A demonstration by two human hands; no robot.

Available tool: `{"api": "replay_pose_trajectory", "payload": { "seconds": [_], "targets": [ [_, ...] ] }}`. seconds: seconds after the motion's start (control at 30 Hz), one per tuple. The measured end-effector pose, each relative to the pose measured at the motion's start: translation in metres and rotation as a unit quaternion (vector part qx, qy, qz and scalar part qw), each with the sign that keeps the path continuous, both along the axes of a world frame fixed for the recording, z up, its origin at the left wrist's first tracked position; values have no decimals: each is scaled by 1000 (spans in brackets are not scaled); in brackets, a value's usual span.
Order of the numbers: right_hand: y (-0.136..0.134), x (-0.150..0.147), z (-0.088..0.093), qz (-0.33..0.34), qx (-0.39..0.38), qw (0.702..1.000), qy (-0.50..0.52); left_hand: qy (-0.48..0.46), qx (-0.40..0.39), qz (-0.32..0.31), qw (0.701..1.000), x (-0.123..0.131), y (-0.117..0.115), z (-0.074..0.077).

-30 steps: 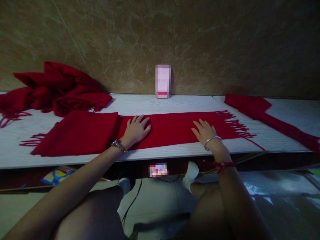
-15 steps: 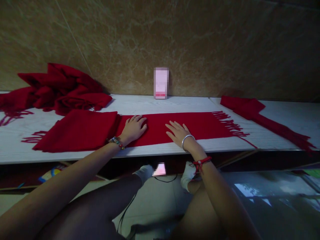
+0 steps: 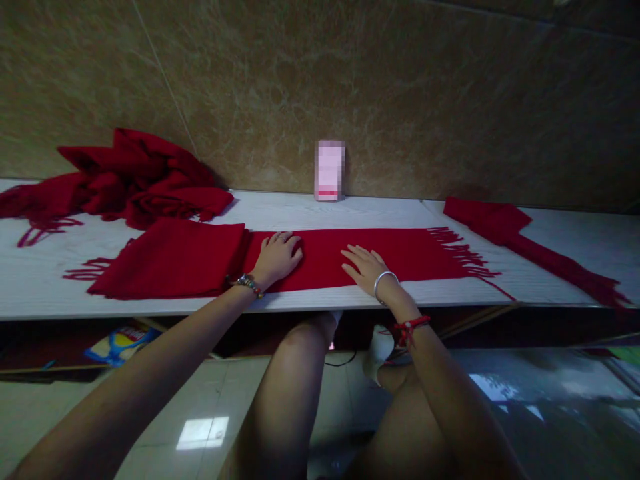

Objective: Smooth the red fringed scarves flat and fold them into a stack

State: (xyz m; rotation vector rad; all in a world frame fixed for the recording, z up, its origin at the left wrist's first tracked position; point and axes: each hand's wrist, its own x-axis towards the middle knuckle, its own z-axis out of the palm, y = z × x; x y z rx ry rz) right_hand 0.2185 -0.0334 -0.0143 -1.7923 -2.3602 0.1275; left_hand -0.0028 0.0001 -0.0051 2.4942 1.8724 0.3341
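Note:
A long red scarf point(image 3: 410, 252) with a fringed right end lies flat along the white table point(image 3: 45, 287). Its left part is folded into a wider red block point(image 3: 175, 260). My left hand point(image 3: 277, 257) rests flat on the scarf just right of that fold, fingers spread, a beaded bracelet on the wrist. My right hand point(image 3: 366, 266) lies flat on the scarf's middle, fingers stretched out, a silver bangle and red string on the wrist. Neither hand grips anything.
A heap of red scarves point(image 3: 135, 180) lies at the back left against the brown marble wall. Another red scarf point(image 3: 520, 233) stretches along the right side. A small pink box point(image 3: 329, 171) stands at the wall. My knees sit under the table edge; a yellow package point(image 3: 123, 340) lies below.
My right hand slid left along the scarf from near the fringe to the middle. My left hand stayed by the fold. My left knee rose into view.

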Motion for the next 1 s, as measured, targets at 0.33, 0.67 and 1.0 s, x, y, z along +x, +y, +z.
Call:
{"api": "replay_pose_trajectory", "payload": {
  "seconds": [0.33,0.67,1.0],
  "targets": [
    [-2,-2,3,-6,-10,1000,-9,-4,-3,1,1000,0,0,0],
    [3,0,-3,2,17,1000,5,-8,-7,2,1000,2,-1,3],
    [-2,-5,7,-5,-13,1000,-10,-2,-10,6,1000,2,-1,4]
  ]
}}
